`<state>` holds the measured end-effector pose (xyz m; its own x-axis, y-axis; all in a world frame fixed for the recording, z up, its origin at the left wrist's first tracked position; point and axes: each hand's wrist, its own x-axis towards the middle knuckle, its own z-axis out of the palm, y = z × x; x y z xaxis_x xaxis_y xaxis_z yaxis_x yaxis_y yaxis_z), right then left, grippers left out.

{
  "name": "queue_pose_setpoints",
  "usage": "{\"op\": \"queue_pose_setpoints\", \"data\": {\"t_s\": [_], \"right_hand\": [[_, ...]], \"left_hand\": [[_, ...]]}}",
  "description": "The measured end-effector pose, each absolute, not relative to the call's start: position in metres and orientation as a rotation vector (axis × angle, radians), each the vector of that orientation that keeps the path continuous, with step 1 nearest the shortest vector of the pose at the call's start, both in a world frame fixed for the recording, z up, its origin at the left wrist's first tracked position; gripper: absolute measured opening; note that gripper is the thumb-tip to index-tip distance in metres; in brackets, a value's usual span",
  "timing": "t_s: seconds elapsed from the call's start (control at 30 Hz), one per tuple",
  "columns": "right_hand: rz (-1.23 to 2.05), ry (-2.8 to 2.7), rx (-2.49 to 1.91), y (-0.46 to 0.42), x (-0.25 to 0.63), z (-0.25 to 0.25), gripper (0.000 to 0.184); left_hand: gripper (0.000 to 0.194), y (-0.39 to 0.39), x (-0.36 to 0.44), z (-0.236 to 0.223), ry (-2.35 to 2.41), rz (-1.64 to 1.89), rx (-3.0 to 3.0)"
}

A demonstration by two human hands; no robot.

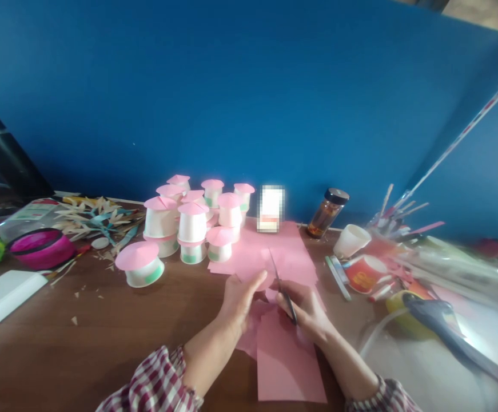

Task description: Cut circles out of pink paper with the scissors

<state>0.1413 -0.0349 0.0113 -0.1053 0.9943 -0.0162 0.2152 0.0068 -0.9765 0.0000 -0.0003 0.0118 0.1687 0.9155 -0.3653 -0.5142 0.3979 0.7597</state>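
Several white cups (pixel 192 230) topped with pink paper cones are gathered on the worktop (pixel 124 337), left of the centre, some of them stacked in two levels, while one capped cup (pixel 141 272) is set a little apart at the front. From this, a good part of the work can be judged as done, although an exact count is not possible, because the rear cups are partly hidden. Not yet finished, as it seems, is the small pink piece (pixel 258 282), which is pinched between the thumb and fingers of the left hand (pixel 236 301), over the large pink sheets (pixel 253 252). By the right hand (pixel 306 312) the scissors (pixel 289 304) are gripped at their dark handles, with the blades pointed forward, just beside the piece; whether the paper is touched by them cannot be told. Nearer, a pink rectangle (pixel 289 366) with straight sides is laid, so some material appears to be left. At the back, reach is limited by the blue panel (pixel 249 103). On the right, movement is narrowed by a red cup (pixel 366 273) and a dark-handled tool (pixel 433 315). More room is offered on the left, where small scraps (pixel 74 321) are scattered before a white strip (pixel 8 297). The near edge of the worktop cannot be made out.
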Motion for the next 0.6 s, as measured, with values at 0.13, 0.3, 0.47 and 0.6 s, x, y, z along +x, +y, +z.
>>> {"op": "queue_pose_setpoints", "data": {"t_s": [0.13,0.3,0.47,0.6], "right_hand": [[1.167,-1.475,-1.327,-0.0351,0.1415,0.0121,0.05],[1.147,-1.481,-1.34,-0.0349,0.1411,0.0126,0.049],[1.144,-1.469,-1.326,-0.035,0.1412,0.0112,0.05],[1.133,-1.491,-1.336,-0.0351,0.1417,0.0124,0.049]], "left_hand": [[0.024,0.0003,-0.0013,0.0106,0.912,1.083,0.56],[0.026,0.0004,-0.0013,0.0116,0.923,1.077,0.556],[0.025,0.0002,0.0,0.0164,0.947,1.082,0.529],[0.024,0.0008,-0.0009,0.0171,0.954,1.083,0.536]]}}
